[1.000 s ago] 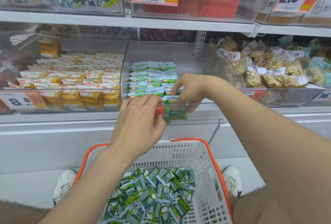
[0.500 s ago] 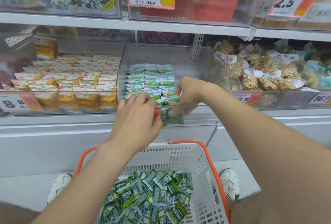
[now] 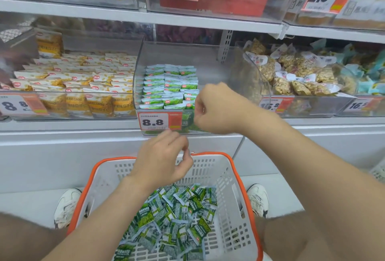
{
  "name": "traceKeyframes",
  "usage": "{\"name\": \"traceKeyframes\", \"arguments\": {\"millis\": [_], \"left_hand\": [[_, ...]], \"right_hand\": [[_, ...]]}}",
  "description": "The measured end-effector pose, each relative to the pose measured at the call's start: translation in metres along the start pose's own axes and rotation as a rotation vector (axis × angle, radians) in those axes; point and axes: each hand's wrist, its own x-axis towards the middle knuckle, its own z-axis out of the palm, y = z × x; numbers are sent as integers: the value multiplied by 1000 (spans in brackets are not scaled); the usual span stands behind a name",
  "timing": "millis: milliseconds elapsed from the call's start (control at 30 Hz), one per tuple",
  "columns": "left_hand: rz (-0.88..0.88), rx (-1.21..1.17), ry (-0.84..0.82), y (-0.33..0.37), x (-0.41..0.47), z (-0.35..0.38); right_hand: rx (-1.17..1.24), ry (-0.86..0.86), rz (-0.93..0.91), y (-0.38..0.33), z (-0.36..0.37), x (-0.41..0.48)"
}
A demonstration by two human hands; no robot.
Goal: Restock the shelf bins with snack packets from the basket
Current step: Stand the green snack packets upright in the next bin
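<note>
Off the bin's (image 3: 225, 73) front edge now, my left hand (image 3: 162, 161) hangs slack over the basket (image 3: 210, 153). My right hand (image 3: 217, 109) pinches green packets (image 3: 188, 102) there.

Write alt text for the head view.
A person's right hand, fingers curled, sits at the front row of green snack packets in a clear shelf bin. The left hand hovers, apparently empty, over an orange-rimmed basket of more packets.

Your left hand (image 3: 164, 162): lower and nearer you, back facing up, fingers loosely curled, thumb tip close to the forefinger, nothing visibly held.
Your right hand (image 3: 216, 108): higher, reached forward, wrist bent inward, fingers curled under; any hold is hidden.
</note>
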Motion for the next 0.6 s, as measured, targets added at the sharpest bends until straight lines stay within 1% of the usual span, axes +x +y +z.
{"name": "traceKeyframes", "arguments": {"millis": [67, 100, 167, 200, 267, 367, 433, 533, 600], "left_hand": [[-70, -2, -201, -7, -18, 14], [-101, 4, -309, -12, -27, 22], [-139, 32, -560, -20, -45, 34], [-146, 51, -683, -23, -54, 39], [-176, 57, -915, -29, -73, 50], [-280, 77, -1249, -40, -102, 66], [-349, 122, -1379, -48, -122, 75], [-426, 233, -1471, -62, -149, 89], [-503, 237, -1506, -68, -165, 99]], "right_hand": [[-46, -165, -19, -7, 14, -15], [-76, -275, -31, -10, 23, -22], [-154, -500, -76, -18, 44, -37], [-205, -577, -114, -22, 56, -43], [-275, -674, -183, -28, 78, -55], [-243, -734, -223, -30, 102, -67], [-221, -759, -218, -29, 109, -73], [-188, -775, -197, -25, 119, -80], [-157, -783, -170, -22, 126, -81]]}}
